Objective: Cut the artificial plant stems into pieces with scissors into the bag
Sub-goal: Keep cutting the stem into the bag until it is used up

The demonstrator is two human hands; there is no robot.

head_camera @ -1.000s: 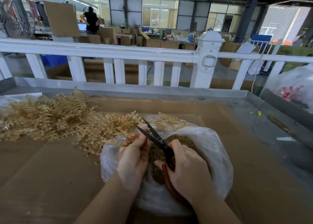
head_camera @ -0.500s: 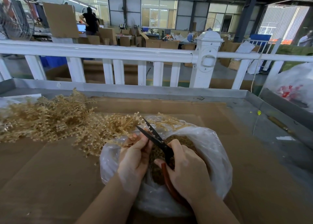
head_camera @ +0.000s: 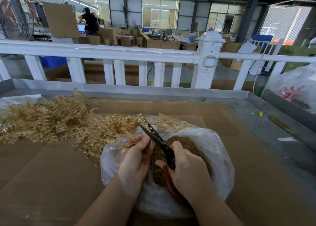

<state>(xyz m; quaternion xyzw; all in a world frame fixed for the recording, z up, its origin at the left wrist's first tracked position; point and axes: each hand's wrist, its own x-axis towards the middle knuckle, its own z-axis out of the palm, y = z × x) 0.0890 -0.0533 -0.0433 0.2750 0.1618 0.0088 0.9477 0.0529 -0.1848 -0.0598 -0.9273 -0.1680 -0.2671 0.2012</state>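
Note:
A clear plastic bag [head_camera: 213,155] lies open on the cardboard, with brown cut pieces [head_camera: 159,159] inside. My left hand [head_camera: 135,159] pinches a golden artificial plant stem [head_camera: 123,137] over the bag's mouth. My right hand [head_camera: 186,171] grips the red-brown handles of black-bladed scissors [head_camera: 153,137]. The blades point up and left, nearly closed, beside the stem. A large heap of golden stems [head_camera: 51,118] spreads to the left.
The work surface is cardboard [head_camera: 51,183] in a grey metal tray [head_camera: 136,90] with raised edges. A white railing [head_camera: 119,55] runs behind it. A white bag with red print [head_camera: 294,92] sits at the right. A person stands far back left.
The scissor blades have come together from open to nearly closed on the stem. Both hands stay over the bag.

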